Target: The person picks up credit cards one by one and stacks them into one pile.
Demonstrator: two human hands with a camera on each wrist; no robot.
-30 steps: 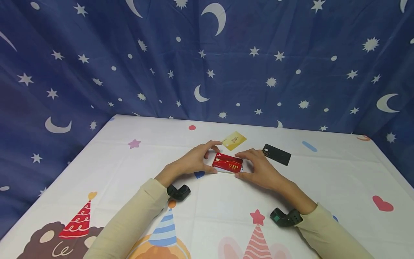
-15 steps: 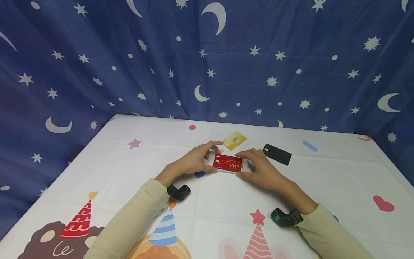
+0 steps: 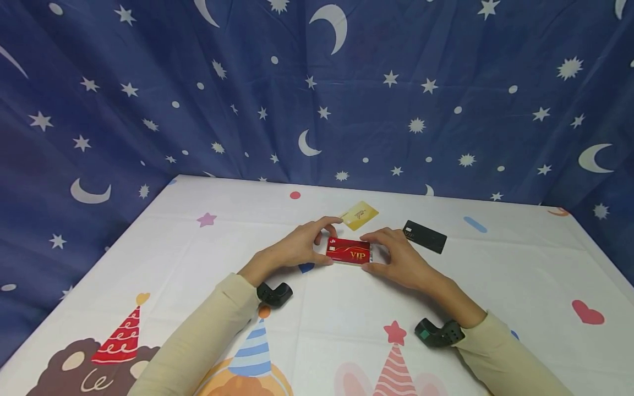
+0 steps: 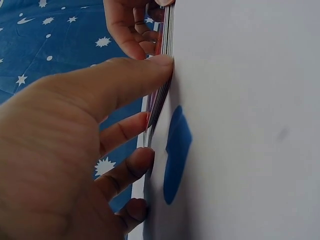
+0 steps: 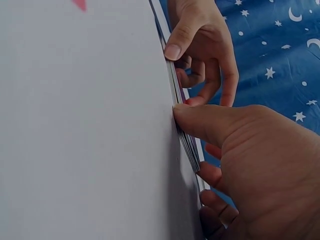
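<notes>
A low stack of cards (image 3: 348,251) lies on the white tablecloth, a red card lettered VIP on top. My left hand (image 3: 297,245) grips its left end, thumb at the near edge and fingers behind. At the opposite end my right hand (image 3: 402,258) holds it the same way. Both wrist views show the layered card edges (image 4: 166,37) (image 5: 189,150) side-on, with a thumb against them. Beyond the hands lies a gold card (image 3: 359,215), close to the left index fingertip. A black card (image 3: 424,236) lies just past the right hand's knuckles.
The tablecloth (image 3: 317,319) carries flat printed shapes, among them party hats, a star and a heart. A blue curtain (image 3: 317,99) with moons and stars hangs behind the table's far edge. Dark cameras (image 3: 274,295) sit under both wrists.
The red top card and the stack beneath have become more evenly lined up, with the slanted near edge squared between the hands. Both hands stay nearly in place; the gold and black cards have not moved.
</notes>
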